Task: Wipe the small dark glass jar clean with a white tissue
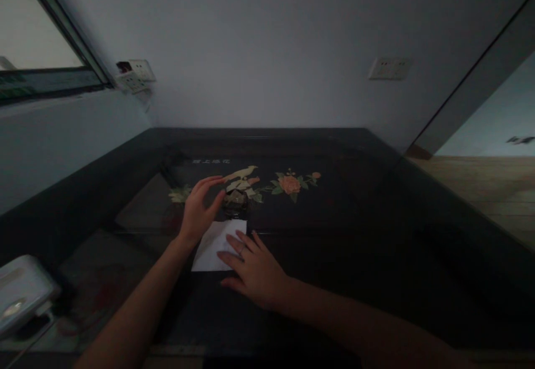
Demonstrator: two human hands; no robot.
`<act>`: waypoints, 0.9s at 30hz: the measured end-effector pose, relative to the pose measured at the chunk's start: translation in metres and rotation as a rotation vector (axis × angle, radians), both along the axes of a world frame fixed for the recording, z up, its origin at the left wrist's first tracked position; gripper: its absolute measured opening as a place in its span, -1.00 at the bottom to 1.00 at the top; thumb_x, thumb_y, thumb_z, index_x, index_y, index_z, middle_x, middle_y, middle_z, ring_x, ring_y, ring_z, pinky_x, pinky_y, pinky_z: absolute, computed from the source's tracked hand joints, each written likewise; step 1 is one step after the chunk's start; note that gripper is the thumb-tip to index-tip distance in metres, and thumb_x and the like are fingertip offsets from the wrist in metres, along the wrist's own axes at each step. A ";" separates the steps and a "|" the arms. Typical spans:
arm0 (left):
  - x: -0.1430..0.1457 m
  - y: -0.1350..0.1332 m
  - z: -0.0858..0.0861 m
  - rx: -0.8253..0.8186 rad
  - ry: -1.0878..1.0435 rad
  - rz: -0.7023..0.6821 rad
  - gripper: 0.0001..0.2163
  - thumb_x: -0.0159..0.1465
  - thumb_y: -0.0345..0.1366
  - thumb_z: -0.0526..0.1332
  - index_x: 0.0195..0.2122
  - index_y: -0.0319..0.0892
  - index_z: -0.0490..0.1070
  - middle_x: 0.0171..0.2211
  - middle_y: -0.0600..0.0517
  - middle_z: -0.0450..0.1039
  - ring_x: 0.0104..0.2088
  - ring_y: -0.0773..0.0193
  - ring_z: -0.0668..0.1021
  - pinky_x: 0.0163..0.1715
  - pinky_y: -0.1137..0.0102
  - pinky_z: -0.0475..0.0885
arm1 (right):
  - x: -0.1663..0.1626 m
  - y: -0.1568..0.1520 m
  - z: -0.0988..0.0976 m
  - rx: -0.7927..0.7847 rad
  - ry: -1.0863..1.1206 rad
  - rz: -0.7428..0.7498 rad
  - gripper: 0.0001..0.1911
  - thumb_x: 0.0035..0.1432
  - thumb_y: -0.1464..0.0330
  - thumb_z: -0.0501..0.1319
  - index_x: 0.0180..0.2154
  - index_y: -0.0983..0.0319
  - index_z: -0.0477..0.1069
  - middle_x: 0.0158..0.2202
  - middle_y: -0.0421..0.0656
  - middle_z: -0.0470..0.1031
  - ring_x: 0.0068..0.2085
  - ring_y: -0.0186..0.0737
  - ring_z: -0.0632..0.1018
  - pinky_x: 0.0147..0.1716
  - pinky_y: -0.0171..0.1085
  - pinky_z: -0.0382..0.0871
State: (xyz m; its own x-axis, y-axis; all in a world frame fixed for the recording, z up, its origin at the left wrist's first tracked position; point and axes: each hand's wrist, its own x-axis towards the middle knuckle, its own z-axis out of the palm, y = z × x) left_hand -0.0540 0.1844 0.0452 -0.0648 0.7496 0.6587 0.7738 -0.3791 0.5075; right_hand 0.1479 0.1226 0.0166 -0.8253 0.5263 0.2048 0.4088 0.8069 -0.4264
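A white sheet of paper point(213, 246) lies flat on the dark glossy tabletop point(326, 263). My right hand point(254, 266) rests on the paper's right part, fingers spread and a ring on one of them. My left hand point(200, 207) is above the paper's far left corner, thumb and fingers apart. Just right of its thumb stands a small dark, shiny object point(236, 203), glass-like, whose exact kind is too dim to make out. Whether the thumb touches it I cannot tell.
The tabletop bears a printed bird point(242, 174) and a peony flower point(289, 184). A white device point(25, 291) with a cable sits at the near left. Wall sockets point(390, 68) are on the wall behind, and a window point(45, 29) is at the upper left.
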 end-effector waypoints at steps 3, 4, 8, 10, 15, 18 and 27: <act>0.020 -0.019 0.017 0.148 -0.046 0.006 -0.85 0.32 -0.29 0.10 -0.27 -0.15 0.45 -0.22 -0.01 0.49 -0.14 0.22 0.52 -0.03 0.27 0.40 | 0.016 0.007 0.013 -0.064 0.133 0.007 -0.60 0.34 0.22 0.06 0.13 0.23 0.34 0.23 0.00 0.30 0.28 -0.09 0.23 0.24 -0.07 0.11; 0.031 -0.027 0.020 0.182 -0.068 -0.020 -0.85 0.32 -0.31 0.08 -0.31 -0.15 0.43 -0.29 0.00 0.48 -0.20 0.22 0.52 -0.10 0.29 0.41 | 0.024 0.010 0.017 -0.094 0.186 0.008 -0.66 0.34 0.29 0.07 0.07 0.26 0.38 0.17 0.01 0.37 0.22 -0.15 0.30 0.21 -0.15 0.16; 0.088 -0.058 0.023 -0.016 -0.022 -0.457 -0.79 0.33 -0.33 0.01 -0.43 -0.13 0.35 -0.47 0.01 0.42 -0.38 0.26 0.48 -0.35 0.38 0.38 | 0.066 0.026 0.021 -0.303 0.368 -0.133 -0.80 0.29 0.35 0.07 -0.30 0.24 0.43 -0.27 -0.13 0.51 -0.21 -0.26 0.49 -0.16 -0.28 0.35; 0.117 -0.068 0.015 -0.232 0.031 -0.730 -0.76 0.32 -0.32 -0.02 -0.48 -0.14 0.28 -0.53 0.03 0.35 -0.47 0.30 0.41 -0.45 0.42 0.31 | 0.085 0.032 0.017 -0.347 0.381 -0.212 -0.72 0.31 0.29 0.04 -0.44 0.24 0.34 -0.44 -0.21 0.42 -0.38 -0.31 0.43 -0.35 -0.33 0.29; 0.152 -0.071 -0.017 -0.646 0.047 -1.051 -0.67 0.34 -0.25 0.01 -0.59 -0.15 0.07 -0.65 0.16 0.07 -0.63 0.43 0.18 -0.58 0.44 0.08 | 0.110 0.028 0.005 -0.412 0.398 -0.372 -0.56 0.35 0.14 -0.07 -0.54 0.19 0.10 -0.60 -0.33 0.11 -0.55 -0.40 0.21 -0.54 -0.37 0.08; 0.148 -0.065 -0.028 -0.704 -0.036 -1.095 -0.64 0.36 -0.20 -0.01 -0.60 -0.16 0.07 -0.67 0.17 0.05 -0.65 0.45 0.16 -0.61 0.46 0.05 | 0.113 0.020 0.002 -0.437 0.382 -0.358 -0.51 0.33 0.06 -0.08 -0.56 0.19 0.07 -0.61 -0.32 0.10 -0.55 -0.39 0.20 -0.54 -0.35 0.05; 0.141 -0.059 -0.037 -0.907 -0.270 -0.994 -0.46 0.33 0.10 -0.07 -0.62 -0.21 0.23 -0.70 0.10 0.19 -0.67 0.46 0.25 -0.65 0.53 0.13 | 0.114 0.019 -0.007 -0.590 0.341 -0.270 -0.40 0.29 -0.10 -0.16 -0.56 0.20 0.14 -0.60 -0.28 0.18 -0.52 -0.35 0.25 -0.51 -0.32 0.07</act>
